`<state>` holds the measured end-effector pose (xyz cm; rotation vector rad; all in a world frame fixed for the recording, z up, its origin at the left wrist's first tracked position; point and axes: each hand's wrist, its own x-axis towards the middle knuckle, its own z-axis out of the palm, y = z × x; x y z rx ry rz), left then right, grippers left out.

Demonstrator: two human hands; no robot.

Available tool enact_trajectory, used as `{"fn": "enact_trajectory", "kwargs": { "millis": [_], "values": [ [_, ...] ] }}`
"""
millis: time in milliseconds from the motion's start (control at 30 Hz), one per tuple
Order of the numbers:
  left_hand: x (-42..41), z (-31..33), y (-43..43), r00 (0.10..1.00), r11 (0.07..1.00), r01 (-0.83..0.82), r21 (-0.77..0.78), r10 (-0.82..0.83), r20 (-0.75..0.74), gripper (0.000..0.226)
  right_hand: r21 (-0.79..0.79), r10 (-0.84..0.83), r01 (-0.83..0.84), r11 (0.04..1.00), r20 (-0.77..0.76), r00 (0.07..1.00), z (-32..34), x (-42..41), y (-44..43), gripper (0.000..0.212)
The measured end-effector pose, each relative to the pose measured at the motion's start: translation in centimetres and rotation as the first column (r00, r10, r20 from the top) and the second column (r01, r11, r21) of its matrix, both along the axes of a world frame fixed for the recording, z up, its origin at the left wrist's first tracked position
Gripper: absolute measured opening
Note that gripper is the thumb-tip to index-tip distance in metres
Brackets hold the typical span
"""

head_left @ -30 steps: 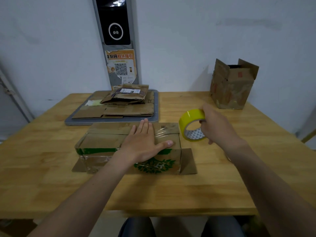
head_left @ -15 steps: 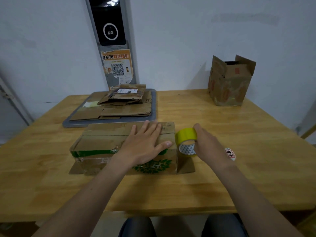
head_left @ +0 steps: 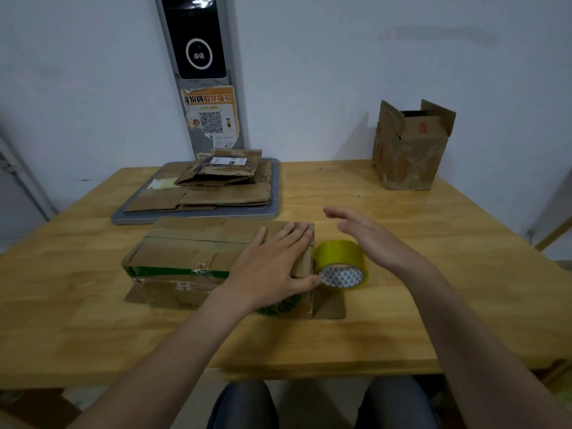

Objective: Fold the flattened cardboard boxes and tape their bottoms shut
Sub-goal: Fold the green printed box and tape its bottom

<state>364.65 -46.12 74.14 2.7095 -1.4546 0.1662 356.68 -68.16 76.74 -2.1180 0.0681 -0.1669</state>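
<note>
A folded cardboard box with a green stripe lies bottom-up on the wooden table, its side flaps spread flat on the tabletop. My left hand rests flat on the right part of the box top, fingers straight, thumb near the tape roll. The yellow tape roll stands on the table against the box's right end. My right hand hovers just above and right of the roll, fingers spread, holding nothing.
A grey tray with several flattened cardboard boxes sits behind the box. An assembled open cardboard box stands at the far right by the wall. A panel with a QR poster hangs on the wall.
My right hand brought the tape roll down beside the box, let it go and lifted off to the right. My left hand slid right along the box top.
</note>
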Motion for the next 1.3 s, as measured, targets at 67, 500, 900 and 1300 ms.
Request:
{"fn": "enact_trajectory", "kwargs": {
  "millis": [67,500,900,1300],
  "values": [
    [-0.3,0.1,0.6,0.999,0.998,0.049,-0.027,-0.049,0.009,0.096,-0.017,0.020,-0.020,1.000,0.037,0.999,0.7,1.2,1.4,0.042],
    [-6.6,-4.1,4.7,0.823,0.623,-0.566,-0.540,0.390,-0.412,0.109,-0.328,0.095,-0.074,0.942,0.051,0.994,-2.5,0.8,5.6,0.042],
    [-1.6,-3.6,4.3,0.915,0.787,-0.018,-0.617,-0.236,-0.328,0.061,-0.368,-0.326,0.429,0.825,0.309,0.893,-5.5,-6.2,7.6,0.039],
    [4.1,0.7,0.0,0.926,0.878,-0.188,-0.439,0.010,-0.377,0.042,-0.387,-0.292,0.354,0.851,0.211,0.933,-3.6,-0.9,2.5,0.039]
  ]
}}
